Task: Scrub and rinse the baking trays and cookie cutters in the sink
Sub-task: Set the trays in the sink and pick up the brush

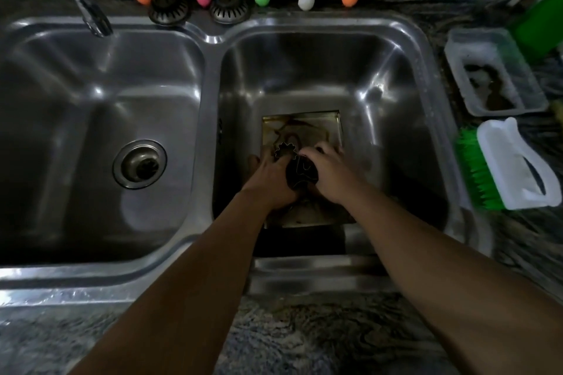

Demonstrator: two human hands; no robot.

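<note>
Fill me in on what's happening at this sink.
A person is washing up in the right basin of a double steel sink. Both hands are down over a square baking tray on the basin floor: the left hand holds a scalloped cookie cutter, and the right hand grips a dark scrubber against it. The faucet points over the left basin, with no water visibly running. A green-bristled brush lies unused on the counter.

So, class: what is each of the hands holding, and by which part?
Left hand holds a scalloped cookie cutter by its rim. Right hand grips a dark scrubber by its right side. Both are over the tray.
</note>
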